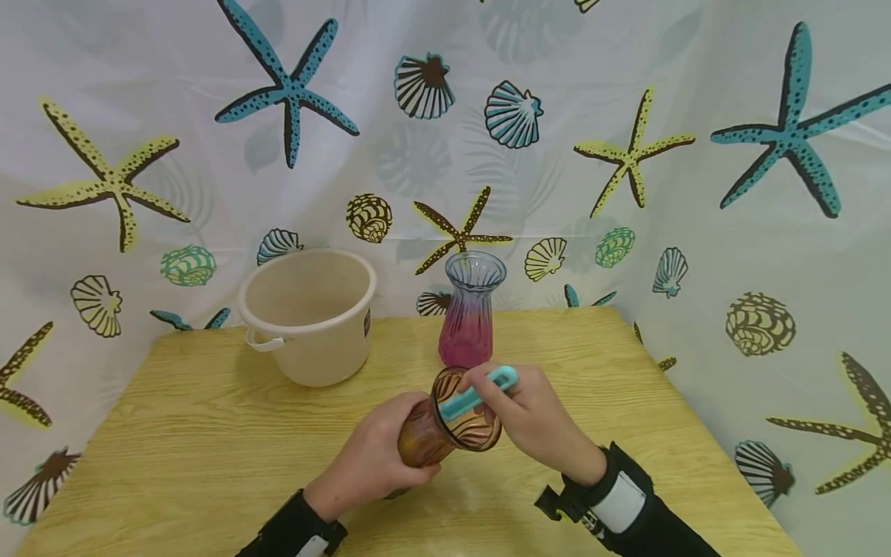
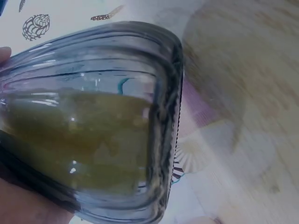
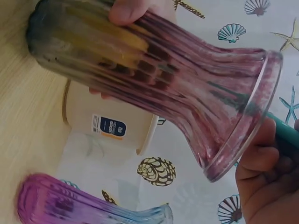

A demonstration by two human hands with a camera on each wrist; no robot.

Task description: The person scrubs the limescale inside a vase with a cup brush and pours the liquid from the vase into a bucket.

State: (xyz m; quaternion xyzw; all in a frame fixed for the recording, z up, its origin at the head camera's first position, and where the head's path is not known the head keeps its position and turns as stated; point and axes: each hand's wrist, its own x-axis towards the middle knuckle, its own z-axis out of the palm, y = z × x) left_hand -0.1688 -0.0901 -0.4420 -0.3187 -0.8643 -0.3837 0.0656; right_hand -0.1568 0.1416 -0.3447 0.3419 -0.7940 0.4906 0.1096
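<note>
My left hand [image 1: 386,449] is wrapped around the body of a ribbed glass vase [image 1: 422,433], amber and pinkish in the head view. The vase is tilted, its flared mouth towards the right. A teal-handled brush [image 1: 480,393] is gripped in my right hand [image 1: 532,418], and its handle runs in through the mouth. Inside the vase, a yellowish sponge-like head [image 3: 122,44] shows through the glass in the right wrist view. The left wrist view looks at the vase's clear base [image 2: 163,121], with the yellow-green mass [image 2: 79,140] behind it.
Behind the hands stands a second vase [image 1: 468,325], pink below and blue at the rim. To its left is a cream bucket [image 1: 320,352] with a handle. Both stand on a wood-grain table [image 1: 230,441], with a shell-and-starfish patterned curtain [image 1: 445,155] behind.
</note>
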